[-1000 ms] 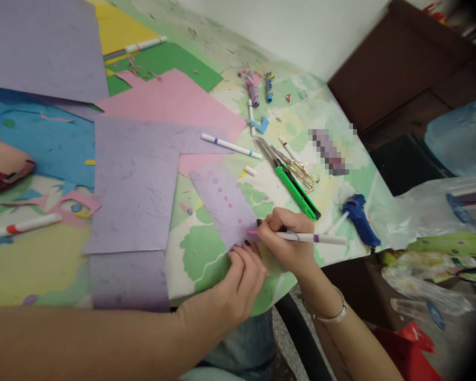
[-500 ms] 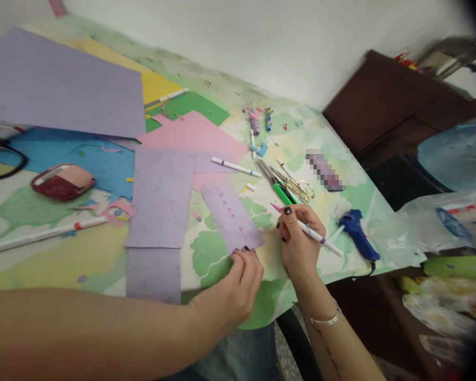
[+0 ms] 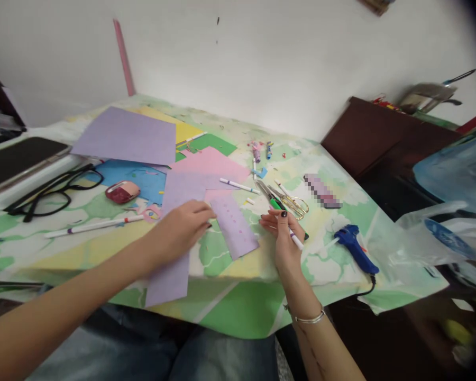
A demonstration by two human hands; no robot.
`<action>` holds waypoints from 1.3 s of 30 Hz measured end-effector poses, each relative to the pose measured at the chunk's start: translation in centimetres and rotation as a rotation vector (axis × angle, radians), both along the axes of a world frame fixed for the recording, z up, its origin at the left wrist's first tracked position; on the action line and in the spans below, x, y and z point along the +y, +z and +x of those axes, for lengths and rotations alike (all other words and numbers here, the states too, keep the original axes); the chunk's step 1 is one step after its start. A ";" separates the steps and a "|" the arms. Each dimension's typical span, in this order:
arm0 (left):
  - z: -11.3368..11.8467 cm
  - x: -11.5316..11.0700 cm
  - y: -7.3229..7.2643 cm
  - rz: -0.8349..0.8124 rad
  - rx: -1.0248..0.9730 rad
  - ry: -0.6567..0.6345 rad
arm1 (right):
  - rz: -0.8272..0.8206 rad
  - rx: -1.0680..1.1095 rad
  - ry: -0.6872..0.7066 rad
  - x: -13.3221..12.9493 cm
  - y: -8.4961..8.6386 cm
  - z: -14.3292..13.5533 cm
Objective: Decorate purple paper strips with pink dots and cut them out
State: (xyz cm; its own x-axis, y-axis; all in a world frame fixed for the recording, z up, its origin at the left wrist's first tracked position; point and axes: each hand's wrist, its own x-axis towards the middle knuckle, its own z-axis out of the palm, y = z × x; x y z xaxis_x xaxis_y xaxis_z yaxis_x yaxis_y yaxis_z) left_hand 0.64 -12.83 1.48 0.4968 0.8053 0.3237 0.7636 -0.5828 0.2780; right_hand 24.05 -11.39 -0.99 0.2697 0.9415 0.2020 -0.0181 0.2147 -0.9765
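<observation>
A small purple paper strip with a line of pink marks lies near the table's front edge. Just left of it, my left hand hovers over a larger purple sheet, fingers loosely extended and apart from the strip. To the strip's right, my right hand holds a white marker with a purple band between thumb and fingers. Behind that hand lie green-handled scissors and gold-handled scissors. A white marker with a blue end rests on pink paper.
A blue glue gun lies at the right, near a clear plastic bag. Toward the left are black glasses, a dark red case, a long white stick-like marker and a large purple sheet.
My left hand has come off the marked strip and moved left. My right hand has tilted the marker, its tip no longer pointing out clearly. The view has shifted, showing the glasses fully.
</observation>
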 end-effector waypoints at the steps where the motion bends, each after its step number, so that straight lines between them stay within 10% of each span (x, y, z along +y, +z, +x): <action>1: -0.6 0.6 -0.3 -0.017 -0.009 0.023 | 0.013 0.022 -0.020 0.0 0.0 0.1; 17: -2.0 3.3 -1.5 -0.087 -0.155 0.061 | 0.098 0.080 0.200 -0.9 0.3 0.5; 33: -4.7 4.1 0.7 -0.073 -0.286 0.373 | 0.236 0.131 -0.248 -0.1 0.3 0.8; 39: -2.3 5.8 1.9 -0.079 -0.222 0.186 | 0.198 0.204 -0.283 0.2 0.3 0.7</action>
State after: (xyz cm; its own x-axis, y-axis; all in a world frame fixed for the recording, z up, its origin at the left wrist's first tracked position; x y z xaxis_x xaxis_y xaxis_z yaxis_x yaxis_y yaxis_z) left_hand -1.70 -7.04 3.38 0.2622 0.9030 0.3404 0.7710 -0.4081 0.4888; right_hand 24.72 -11.23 -0.67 0.5660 0.7726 0.2876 -0.1208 0.4229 -0.8981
